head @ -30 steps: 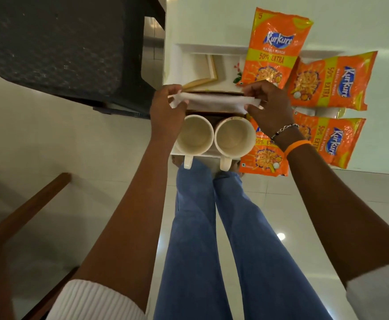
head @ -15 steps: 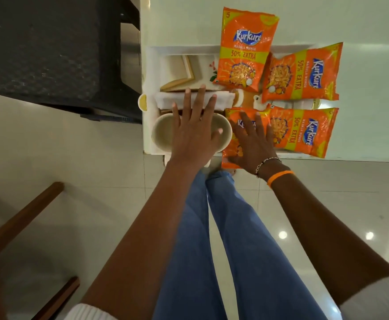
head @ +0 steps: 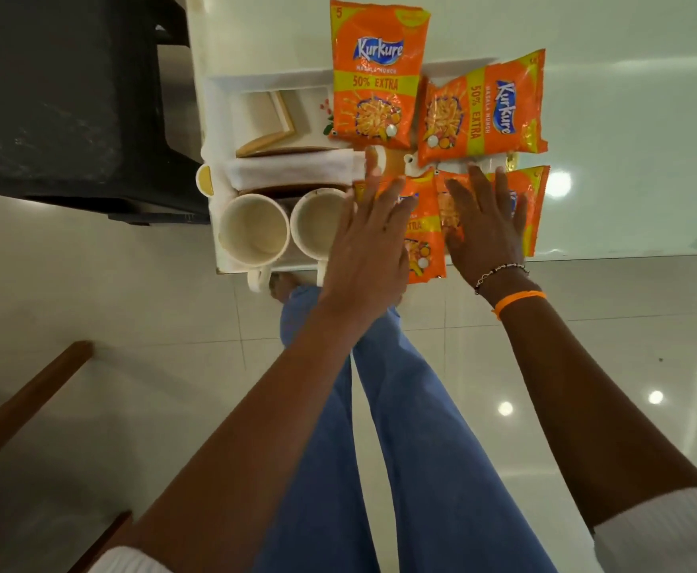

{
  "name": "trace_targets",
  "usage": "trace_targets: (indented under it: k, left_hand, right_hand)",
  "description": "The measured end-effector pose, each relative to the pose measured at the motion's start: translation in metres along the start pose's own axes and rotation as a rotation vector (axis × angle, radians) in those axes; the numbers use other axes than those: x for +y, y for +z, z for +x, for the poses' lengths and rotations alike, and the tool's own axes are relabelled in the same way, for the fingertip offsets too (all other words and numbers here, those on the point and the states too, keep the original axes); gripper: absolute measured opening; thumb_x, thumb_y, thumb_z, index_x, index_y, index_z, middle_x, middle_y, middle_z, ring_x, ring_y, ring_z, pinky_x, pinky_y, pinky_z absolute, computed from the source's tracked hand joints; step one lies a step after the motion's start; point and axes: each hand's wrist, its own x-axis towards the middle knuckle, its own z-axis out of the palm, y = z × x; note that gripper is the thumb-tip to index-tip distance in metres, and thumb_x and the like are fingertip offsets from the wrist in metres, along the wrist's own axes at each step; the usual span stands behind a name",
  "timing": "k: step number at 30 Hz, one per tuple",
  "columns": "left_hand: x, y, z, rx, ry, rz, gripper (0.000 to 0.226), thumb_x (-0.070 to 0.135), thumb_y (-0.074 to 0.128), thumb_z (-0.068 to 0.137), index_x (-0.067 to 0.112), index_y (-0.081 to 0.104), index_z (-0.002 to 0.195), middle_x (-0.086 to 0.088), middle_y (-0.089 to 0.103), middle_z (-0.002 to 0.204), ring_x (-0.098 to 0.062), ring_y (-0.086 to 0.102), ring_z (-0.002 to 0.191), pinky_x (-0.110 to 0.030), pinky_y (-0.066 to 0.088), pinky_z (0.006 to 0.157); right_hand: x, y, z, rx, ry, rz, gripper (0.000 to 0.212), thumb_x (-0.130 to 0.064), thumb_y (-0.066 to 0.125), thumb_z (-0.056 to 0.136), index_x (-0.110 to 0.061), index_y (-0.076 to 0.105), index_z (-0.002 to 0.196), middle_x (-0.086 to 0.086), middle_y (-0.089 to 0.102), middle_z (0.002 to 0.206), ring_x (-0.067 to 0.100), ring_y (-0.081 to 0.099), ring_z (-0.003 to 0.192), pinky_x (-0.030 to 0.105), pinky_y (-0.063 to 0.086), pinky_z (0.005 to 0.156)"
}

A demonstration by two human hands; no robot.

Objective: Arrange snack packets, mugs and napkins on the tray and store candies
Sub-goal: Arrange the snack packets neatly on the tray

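Two flat hands are lying on snack packets on the tray.

The left hand (head: pixel 369 241) and right hand (head: pixel 485 225) are resting with fingers spread wide, gripping nothing. On the tray (head: pixel 214 117), the near packets (head: pixel 425 241) are lying under them. The folded napkin (head: pixel 293 171) is lying sideways, just behind the two mugs (head: pixel 254 235), whose handles are pointing toward the person. The far packet (head: pixel 375 72) is pointing away.

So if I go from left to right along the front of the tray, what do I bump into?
Left mug → right mug → left hand → snack packet standing on end → right hand → the far edge of the sideways packet.
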Motion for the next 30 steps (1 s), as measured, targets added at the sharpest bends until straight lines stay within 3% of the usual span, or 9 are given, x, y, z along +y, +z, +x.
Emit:
trace_targets:
  k: [5,9,16,19,22,25,30]
  left_hand:
    - [0.015,0.043,-0.002,-0.305,-0.01,0.03,0.056,0.018,0.052,0.089,0.016,0.031,0.141,-0.007,0.016,0.158,-0.031,0.003,0.147,-0.048,0.011,0.118]
    - [0.006,0.056,-0.01,-0.394,-0.03,0.014,0.062,0.014,0.052,0.09,0.019,0.023,0.145,-0.003,0.011,0.159,-0.029,0.0,0.148,-0.048,0.008,0.119]
    - [-0.006,0.047,-0.011,-0.406,-0.02,0.025,0.058,0.018,0.053,0.09,0.023,0.028,0.143,-0.001,0.016,0.158,-0.028,0.003,0.148,-0.046,0.008,0.119]
    - [0.001,0.046,-0.007,-0.391,-0.055,0.015,0.055,0.018,0.053,0.09,0.021,0.032,0.14,-0.003,0.019,0.157,-0.029,0.005,0.147,-0.048,0.01,0.118]
    - [0.014,0.046,0.002,-0.282,-0.066,0.013,0.049,0.016,0.053,0.089,0.017,0.037,0.136,-0.006,0.028,0.153,-0.029,0.017,0.144,-0.046,0.019,0.117]
    - [0.022,0.044,0.017,-0.249,-0.049,-0.035,0.051,0.016,0.053,0.089,0.014,0.036,0.137,-0.007,0.031,0.151,-0.027,0.022,0.143,-0.04,0.021,0.117]
    - [0.023,0.028,0.05,-0.175,-0.085,-0.094,0.052,0.011,0.051,0.087,0.011,0.038,0.138,-0.009,0.03,0.15,-0.027,0.02,0.143,-0.039,0.022,0.117]
  right_hand:
    - [0.033,0.0,-0.001,-0.032,-0.086,-0.12,0.074,0.006,0.053,0.082,-0.03,0.03,0.143,0.001,0.018,0.158,0.033,0.002,0.147,0.06,0.003,0.115]
    - [0.048,-0.002,0.008,-0.031,-0.184,-0.149,0.081,0.016,0.052,0.076,-0.029,0.035,0.141,0.003,0.022,0.157,0.035,0.004,0.147,0.059,0.005,0.115]
    - [0.055,-0.009,0.009,-0.071,-0.23,-0.173,0.082,0.013,0.056,0.075,-0.027,0.033,0.142,0.006,0.019,0.158,0.036,0.002,0.147,0.06,0.002,0.115]
    - [0.046,-0.014,0.001,-0.067,-0.237,-0.155,0.076,-0.005,0.062,0.076,-0.028,0.033,0.142,0.005,0.018,0.158,0.038,0.003,0.146,0.063,0.0,0.113]
    - [0.032,-0.027,0.006,0.02,-0.249,-0.068,0.064,-0.02,0.062,0.076,-0.025,0.042,0.137,0.006,0.027,0.155,0.037,0.011,0.146,0.063,0.007,0.113]
    - [0.02,-0.04,0.034,0.068,-0.222,-0.026,0.057,-0.014,0.058,0.08,-0.025,0.044,0.134,0.005,0.028,0.154,0.034,0.012,0.146,0.06,0.01,0.115]
    - [0.01,-0.045,0.089,-0.007,-0.244,-0.166,0.063,-0.002,0.052,0.085,-0.03,0.036,0.14,0.001,0.017,0.158,0.034,0.003,0.147,0.061,0.002,0.115]
